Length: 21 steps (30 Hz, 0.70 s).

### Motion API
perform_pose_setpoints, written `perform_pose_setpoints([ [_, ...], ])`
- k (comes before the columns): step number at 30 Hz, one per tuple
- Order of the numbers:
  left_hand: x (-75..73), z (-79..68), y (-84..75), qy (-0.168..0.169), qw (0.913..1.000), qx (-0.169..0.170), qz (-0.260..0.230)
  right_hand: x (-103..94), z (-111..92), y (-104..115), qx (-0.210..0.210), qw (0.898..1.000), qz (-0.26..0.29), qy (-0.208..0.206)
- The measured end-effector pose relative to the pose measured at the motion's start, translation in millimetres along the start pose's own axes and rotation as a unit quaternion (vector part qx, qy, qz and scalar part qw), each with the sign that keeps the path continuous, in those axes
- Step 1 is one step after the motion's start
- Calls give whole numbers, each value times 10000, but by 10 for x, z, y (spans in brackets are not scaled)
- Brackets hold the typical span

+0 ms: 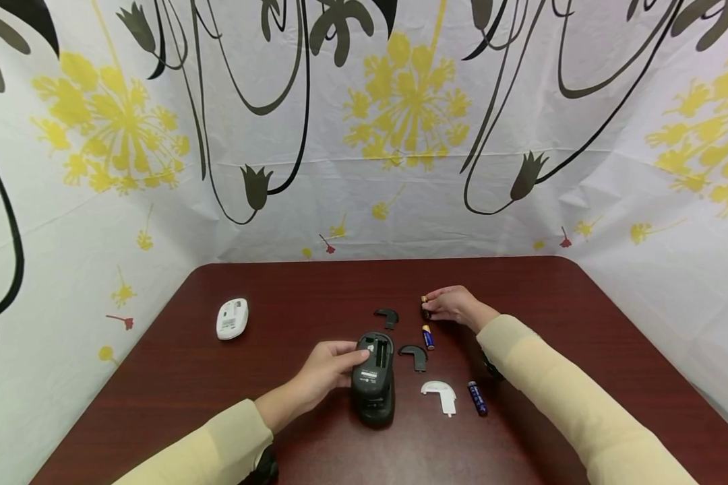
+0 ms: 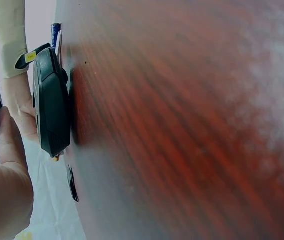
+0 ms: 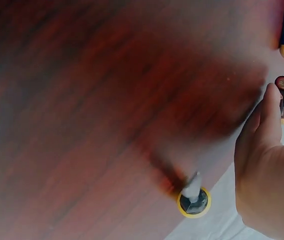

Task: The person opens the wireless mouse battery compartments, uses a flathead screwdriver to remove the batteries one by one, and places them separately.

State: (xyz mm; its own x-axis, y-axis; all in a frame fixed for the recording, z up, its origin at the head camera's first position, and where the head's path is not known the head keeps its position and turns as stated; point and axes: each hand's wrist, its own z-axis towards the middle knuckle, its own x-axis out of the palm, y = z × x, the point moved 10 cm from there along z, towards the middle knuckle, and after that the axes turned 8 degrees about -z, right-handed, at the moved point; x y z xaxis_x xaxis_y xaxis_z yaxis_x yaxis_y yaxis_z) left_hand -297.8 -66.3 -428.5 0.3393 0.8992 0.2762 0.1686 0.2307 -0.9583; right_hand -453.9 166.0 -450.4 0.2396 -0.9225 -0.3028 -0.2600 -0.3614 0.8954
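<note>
A black mouse lies belly up on the dark red table, its battery bay open. My left hand grips its left side; the left wrist view shows the mouse against the tabletop. My right hand pinches a dark battery with a copper end at the table, seen in the right wrist view as the battery between fingertips. A blue battery lies just in front of it, and a second blue battery lies nearer me.
Two black cover pieces and a white cover lie around the mouse. A white mouse sits at the left. A flowered cloth backdrop walls the table on three sides.
</note>
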Motion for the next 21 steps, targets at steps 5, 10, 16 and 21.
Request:
perform_pose_setpoints([
  [5, -6, -6, -34, -61, 10000, 21, 58, 8, -16, 15, -25, 9998, -189, -113],
  [10, -38, 0, -67, -164, 9998, 27, 61, 16, -42, 60, -123, 9988, -416, -215],
  [16, -124, 34, -120, -293, 9995, 96, 17, 20, -69, 99, -286, 9954, -841, -369],
  [21, -239, 66, -196, -469, 9987, 191, 8, 17, -74, 101, -306, 9943, -941, -407],
])
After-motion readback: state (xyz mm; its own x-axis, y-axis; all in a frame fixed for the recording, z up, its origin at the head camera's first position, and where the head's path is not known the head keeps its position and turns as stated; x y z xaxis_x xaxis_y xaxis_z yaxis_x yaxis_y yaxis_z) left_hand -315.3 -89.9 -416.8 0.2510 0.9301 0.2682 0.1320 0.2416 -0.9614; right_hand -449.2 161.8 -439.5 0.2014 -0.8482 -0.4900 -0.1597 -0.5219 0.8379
